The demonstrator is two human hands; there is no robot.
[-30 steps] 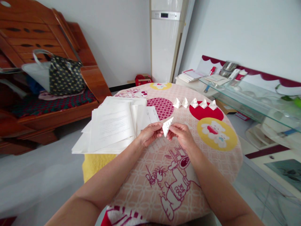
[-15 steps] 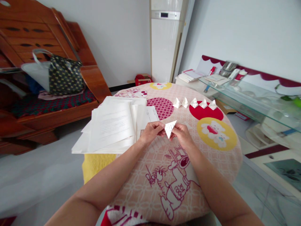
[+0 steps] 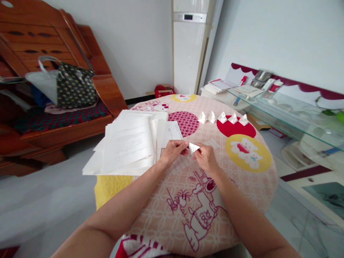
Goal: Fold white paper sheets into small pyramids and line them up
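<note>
My left hand (image 3: pixel 173 152) and my right hand (image 3: pixel 205 157) meet over the middle of a round table covered by a pink cartoon-print cloth (image 3: pixel 242 186). Both pinch a small folded white paper piece (image 3: pixel 193 147) between their fingertips, held just above the cloth. Only a small corner of the paper shows between the hands. A loose stack of white printed sheets (image 3: pixel 129 143) lies on the table just left of my left hand. Several finished folded paper shapes (image 3: pixel 222 117) stand in a row at the far side of the table.
A wooden bench (image 3: pixel 53 118) with a patterned handbag (image 3: pixel 72 86) stands at the left. A tall white air conditioner (image 3: pixel 189 46) is in the far corner. At the right, a glass shelf (image 3: pixel 282 107) holds bottles and papers.
The folded paper has dropped from an upright triangle to a flatter, smaller shape, now mostly covered by the fingers. Both hands have closed in slightly toward each other.
</note>
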